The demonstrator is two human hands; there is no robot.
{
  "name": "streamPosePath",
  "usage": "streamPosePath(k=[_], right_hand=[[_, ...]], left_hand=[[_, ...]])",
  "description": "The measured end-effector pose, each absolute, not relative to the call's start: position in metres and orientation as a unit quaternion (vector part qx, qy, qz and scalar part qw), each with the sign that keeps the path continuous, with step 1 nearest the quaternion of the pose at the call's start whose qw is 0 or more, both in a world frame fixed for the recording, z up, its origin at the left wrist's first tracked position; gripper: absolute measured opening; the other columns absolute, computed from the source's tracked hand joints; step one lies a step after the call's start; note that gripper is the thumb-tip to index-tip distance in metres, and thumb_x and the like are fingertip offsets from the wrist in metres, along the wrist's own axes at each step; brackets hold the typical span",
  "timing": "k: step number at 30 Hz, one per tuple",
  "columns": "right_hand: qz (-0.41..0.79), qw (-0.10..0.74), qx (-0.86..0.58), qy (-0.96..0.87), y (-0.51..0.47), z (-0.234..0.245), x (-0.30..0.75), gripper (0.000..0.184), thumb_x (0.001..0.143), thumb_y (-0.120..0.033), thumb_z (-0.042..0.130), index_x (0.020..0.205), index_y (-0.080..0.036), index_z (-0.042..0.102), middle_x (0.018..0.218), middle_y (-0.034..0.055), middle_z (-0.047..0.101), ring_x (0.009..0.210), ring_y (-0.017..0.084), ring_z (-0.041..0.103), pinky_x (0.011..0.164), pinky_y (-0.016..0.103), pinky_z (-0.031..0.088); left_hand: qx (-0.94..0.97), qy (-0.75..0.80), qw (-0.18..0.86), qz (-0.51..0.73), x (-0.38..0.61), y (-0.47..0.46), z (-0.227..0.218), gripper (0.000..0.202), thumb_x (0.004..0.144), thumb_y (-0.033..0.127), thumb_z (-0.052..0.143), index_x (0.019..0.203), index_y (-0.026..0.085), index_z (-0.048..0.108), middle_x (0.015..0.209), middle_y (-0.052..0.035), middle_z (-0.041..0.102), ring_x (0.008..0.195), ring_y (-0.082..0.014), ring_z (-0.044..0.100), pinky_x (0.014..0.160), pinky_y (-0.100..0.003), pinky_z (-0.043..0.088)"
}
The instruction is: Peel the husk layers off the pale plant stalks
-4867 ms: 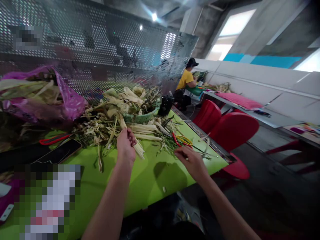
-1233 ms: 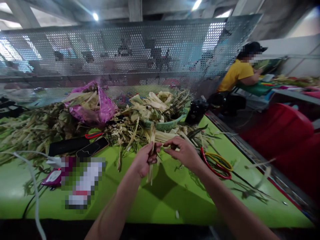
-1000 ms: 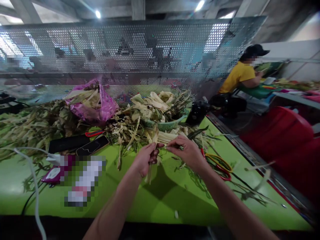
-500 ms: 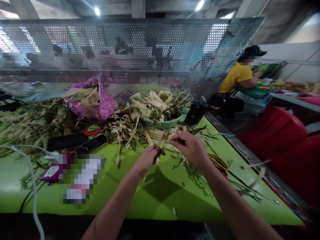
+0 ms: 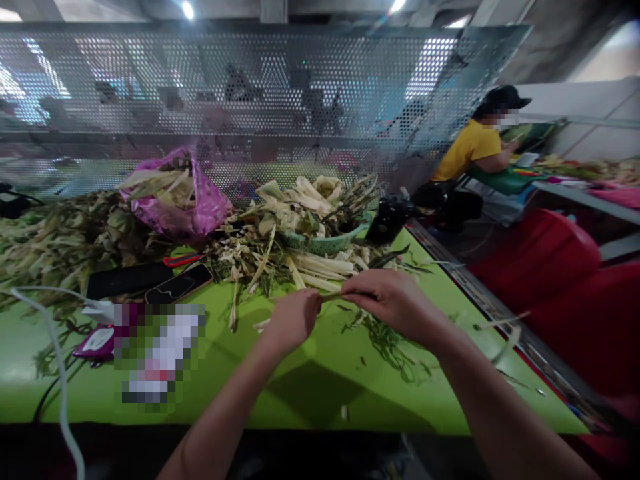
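Between my two hands a narrow strip of dried corn husk [image 5: 331, 296] is stretched level above the green table. My left hand [image 5: 296, 319] is closed round one end of it. At the other end, my right hand [image 5: 385, 300] pinches the strip between thumb and fingers. Just beyond the hands lie loose pale husks [image 5: 320, 267] on the table. Behind them a green basket [image 5: 320, 245] is heaped with dried husks and stalks. Thin green shreds [image 5: 393, 347] are scattered below my right hand.
A pink plastic bag [image 5: 207, 203] of husks stands at back left, beside a leafy heap [image 5: 65, 240]. Phones [image 5: 179, 285], a red-handled cutter [image 5: 183, 259] and a white cable [image 5: 55, 347] lie left. A perforated metal screen [image 5: 240, 87] rises behind. A person in yellow [image 5: 467, 150] sits right, beyond red chairs [image 5: 545, 247].
My hands have moved slightly apart. The husk, which stood up from my left hand, is now drawn out sideways as a narrow strip, with my right hand gripping its end.
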State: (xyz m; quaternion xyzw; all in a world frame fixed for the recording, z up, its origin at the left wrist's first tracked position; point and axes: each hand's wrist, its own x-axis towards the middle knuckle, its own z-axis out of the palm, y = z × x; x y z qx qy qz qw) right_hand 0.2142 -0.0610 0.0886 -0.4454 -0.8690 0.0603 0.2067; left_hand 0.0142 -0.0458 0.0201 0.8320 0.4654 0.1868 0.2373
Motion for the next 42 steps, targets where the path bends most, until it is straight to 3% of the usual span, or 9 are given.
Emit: streamPosePath(k=[5,9,12,17,25,30,34,39,42], right_hand=[[0.12,0.206,-0.443,-0.864,-0.053,0.088,0.22,0.015,0.085,-0.029,0.059,0.083,-0.021,0.072,0.076,0.0036,0.069,0.074,0.017,0.06,0.068,0.026,0.04],[0.32,0.266,-0.462,-0.784,-0.044,0.072,0.226,0.022,0.082,-0.038,0.062,0.083,-0.018,0.069,0.074,0.0018,0.066,0.068,0.015,0.058,0.065,0.026,0.042],[0.409,0.335,-0.456,-0.716,-0.042,0.056,0.225,0.025,0.079,-0.041,0.063,0.082,-0.016,0.066,0.075,0.0018,0.064,0.068,0.016,0.058,0.063,0.027,0.044],[0.336,0.376,-0.468,-0.726,-0.052,0.043,0.21,0.021,0.082,-0.038,0.062,0.082,-0.017,0.066,0.079,0.0038,0.066,0.074,0.017,0.06,0.069,0.028,0.047],[0.127,0.323,-0.458,-0.818,-0.066,0.051,0.198,0.016,0.089,-0.026,0.053,0.089,-0.021,0.068,0.087,0.0052,0.069,0.08,0.017,0.064,0.072,0.026,0.046],[0.059,0.288,-0.443,-0.847,-0.071,0.044,0.198,0.019,0.091,-0.024,0.05,0.095,-0.02,0.068,0.086,0.0055,0.07,0.076,0.015,0.064,0.068,0.024,0.044],[-0.009,0.243,-0.409,-0.88,-0.076,0.043,0.191,0.021,0.09,-0.02,0.047,0.089,-0.019,0.068,0.072,0.004,0.067,0.063,0.014,0.059,0.06,0.024,0.038],[-0.017,0.217,-0.394,-0.893,-0.074,0.053,0.193,0.022,0.089,-0.018,0.047,0.089,-0.02,0.07,0.068,0.0038,0.066,0.061,0.015,0.057,0.056,0.026,0.035],[0.045,0.258,-0.409,-0.874,-0.064,0.059,0.203,0.02,0.089,-0.023,0.05,0.092,-0.021,0.07,0.077,0.0046,0.069,0.069,0.016,0.061,0.062,0.026,0.039]], left_hand=[[0.883,0.358,0.275,0.128,0.015,-0.053,0.027,0.022,0.086,0.019,0.04,0.081,0.017,0.061,0.082,-0.0057,0.063,0.069,-0.0158,0.053,0.066,-0.027,0.037],[0.837,0.253,0.453,0.177,0.012,-0.053,0.033,0.025,0.09,0.026,0.038,0.081,0.018,0.06,0.082,-0.0028,0.06,0.074,-0.0136,0.05,0.069,-0.025,0.036],[0.704,0.258,0.608,0.263,0.012,-0.05,0.029,0.031,0.089,0.042,0.044,0.083,0.016,0.06,0.073,-0.0003,0.051,0.061,-0.0094,0.039,0.057,-0.022,0.03],[0.496,0.321,0.71,0.384,0.019,-0.043,0.019,0.028,0.081,0.042,0.056,0.078,0.014,0.056,0.063,0.004,0.038,0.052,-0.006,0.027,0.049,-0.021,0.019],[0.465,0.369,0.689,0.416,0.023,-0.042,0.013,0.018,0.083,0.033,0.047,0.075,0.017,0.048,0.062,0.0051,0.037,0.051,-0.0069,0.027,0.049,-0.021,0.021],[0.559,0.427,0.58,0.411,0.024,-0.038,0.008,0.022,0.088,0.035,0.041,0.076,0.018,0.049,0.065,0.0039,0.038,0.058,-0.0096,0.034,0.055,-0.022,0.028],[0.648,0.473,0.457,0.384,0.026,-0.037,0.006,0.023,0.09,0.03,0.035,0.073,0.019,0.045,0.07,0.0012,0.045,0.068,-0.0131,0.042,0.065,-0.025,0.031],[0.758,0.498,0.278,0.315,0.025,-0.044,0.002,0.025,0.091,0.029,0.035,0.073,0.02,0.05,0.068,-0.0014,0.047,0.061,-0.0149,0.038,0.063,-0.029,0.029],[0.813,0.412,0.288,0.295,0.022,-0.047,0.005,0.025,0.09,0.028,0.039,0.079,0.019,0.059,0.076,-0.0055,0.055,0.066,-0.0162,0.044,0.065,-0.03,0.032]])
